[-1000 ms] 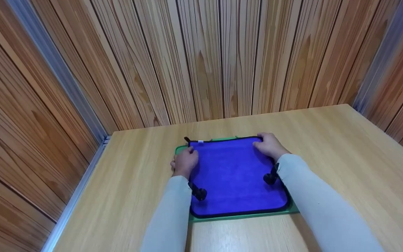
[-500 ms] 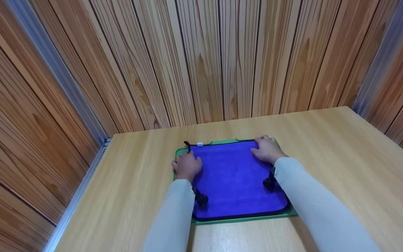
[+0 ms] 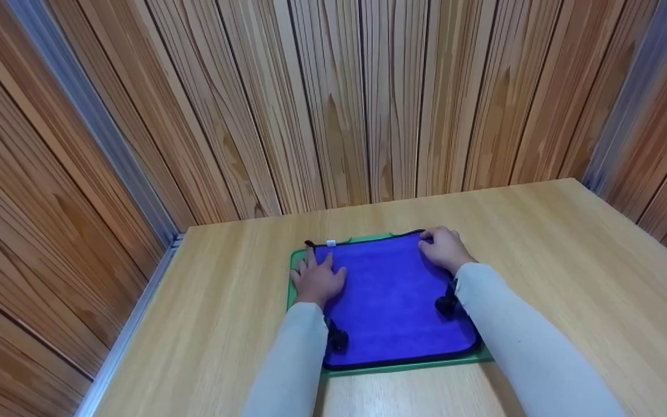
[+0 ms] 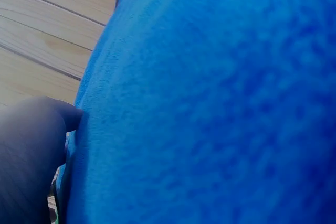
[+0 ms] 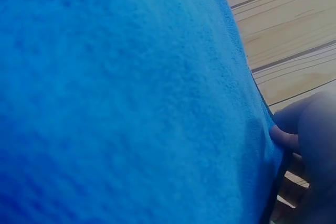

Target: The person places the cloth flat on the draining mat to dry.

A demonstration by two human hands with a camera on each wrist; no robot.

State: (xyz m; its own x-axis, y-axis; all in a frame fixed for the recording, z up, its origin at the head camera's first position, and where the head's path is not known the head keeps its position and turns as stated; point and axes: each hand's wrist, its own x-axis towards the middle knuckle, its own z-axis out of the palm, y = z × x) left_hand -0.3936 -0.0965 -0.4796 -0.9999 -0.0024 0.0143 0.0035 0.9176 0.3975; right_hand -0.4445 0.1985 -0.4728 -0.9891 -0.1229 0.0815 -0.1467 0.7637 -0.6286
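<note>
A blue plush towel (image 3: 394,307) with black edging lies spread over a green tray or board (image 3: 368,238), whose edges show around it. My left hand (image 3: 317,281) rests on the towel's far left corner with fingers spread, near a black loop (image 3: 309,244) and a white tag (image 3: 331,244). At the far right corner, my right hand (image 3: 446,249) pinches the towel's edge between thumb and fingers. The right wrist view shows that thumb (image 5: 283,138) against the towel's rim. In the left wrist view the left thumb (image 4: 71,115) touches the towel.
The wooden table (image 3: 223,324) extends on both sides of the tray. Behind it stands a wood-panelled wall (image 3: 339,116), with metal posts (image 3: 96,127) at the corners. A black wrist camera (image 3: 338,340) hangs under each forearm, over the towel.
The left hand has let go of the towel's left edge, and its fingers have spread flat on the corner. The right hand loosened briefly and now pinches the far right corner, lifting it slightly.
</note>
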